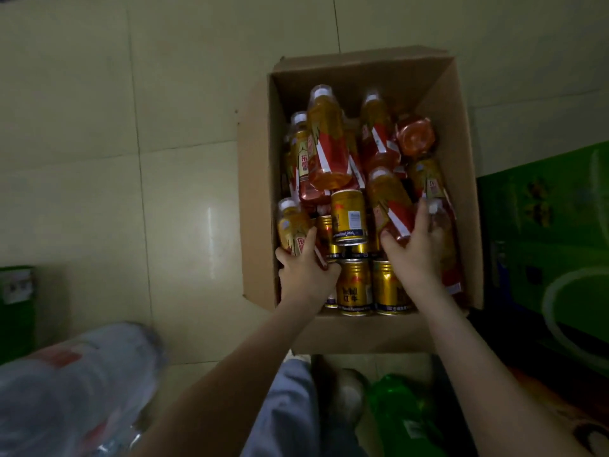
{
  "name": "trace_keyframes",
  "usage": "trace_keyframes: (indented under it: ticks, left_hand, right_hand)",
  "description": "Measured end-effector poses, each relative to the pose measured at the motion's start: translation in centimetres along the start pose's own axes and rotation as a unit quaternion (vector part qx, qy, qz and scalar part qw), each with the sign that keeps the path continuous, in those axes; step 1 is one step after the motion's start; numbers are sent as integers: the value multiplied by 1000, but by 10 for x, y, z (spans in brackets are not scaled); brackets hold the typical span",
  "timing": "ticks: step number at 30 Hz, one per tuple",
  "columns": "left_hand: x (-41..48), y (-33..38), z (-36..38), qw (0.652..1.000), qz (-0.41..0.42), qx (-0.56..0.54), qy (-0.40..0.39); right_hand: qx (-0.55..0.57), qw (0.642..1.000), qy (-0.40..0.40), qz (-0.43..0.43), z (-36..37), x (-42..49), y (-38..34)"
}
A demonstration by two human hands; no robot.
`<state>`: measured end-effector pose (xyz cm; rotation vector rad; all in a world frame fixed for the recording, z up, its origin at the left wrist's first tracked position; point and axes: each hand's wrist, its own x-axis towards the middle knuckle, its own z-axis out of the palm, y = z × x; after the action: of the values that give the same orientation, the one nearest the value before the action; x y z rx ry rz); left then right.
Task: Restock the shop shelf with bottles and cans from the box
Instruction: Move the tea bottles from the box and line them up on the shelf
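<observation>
Bottles [329, 143] and cans [392, 288] lay jumbled in the cardboard box [362, 334], which sat open on the tiled floor [164, 159]. The shelf was not in view.

The step in hand looked like the pick, since both hands were down in the near end of the box. The left hand [306, 268] had its fingers curled round a yellow bottle [291, 230] against the left wall. The right hand [415, 245] gripped the lower end of a tilted bottle [390, 206] that rested on the heap, with its fingertips close to a neighbouring cap.

The next move probably called for lifting both bottles straight up and out. The loose pile would need care, because a gold can [348, 216] lay on the others between the two hands and could roll once its neighbours shifted.

That can carried a barcode and a dark band reading "Functional Drink". A lower can [355, 286] showed "Bull" above two Chinese characters, so the brand was most likely Red Bull. The bottles wore red and gold labels with Chinese lettering too small to read. Green crates [543, 225] stood to the right of the box, and their print was too dark to make out.
</observation>
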<state>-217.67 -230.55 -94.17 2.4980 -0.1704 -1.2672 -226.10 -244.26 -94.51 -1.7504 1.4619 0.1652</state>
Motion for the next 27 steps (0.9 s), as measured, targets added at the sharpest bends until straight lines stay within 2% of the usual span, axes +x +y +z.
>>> trace_keyframes:
  ticks: [4, 8, 12, 18, 23, 27]
  left_hand:
    - [-49, 11, -44, 999, 5, -31, -29]
    - [-136, 30, -101, 990, 27, -133, -30]
    - [-236, 58, -161, 976, 104, -191, 4]
    - [-369, 105, -251, 940, 259, -218, 34]
    - [-472, 113, -305, 909, 390, -143, 34]
    - [-557, 108, -335, 866, 495, -67, 14]
  right_hand:
    - [138, 989, -28, 37, -46, -55, -27]
    - [323, 942, -37, 77, -98, -136, -60]
    - [450, 889, -51, 75, -153, -227, -110]
    - [514, 854, -73, -28, -239, -342, -178]
    - [507, 845, -97, -139, -310, -444, -198]
    - [490, 845, -107, -183, -354, -541, -199]
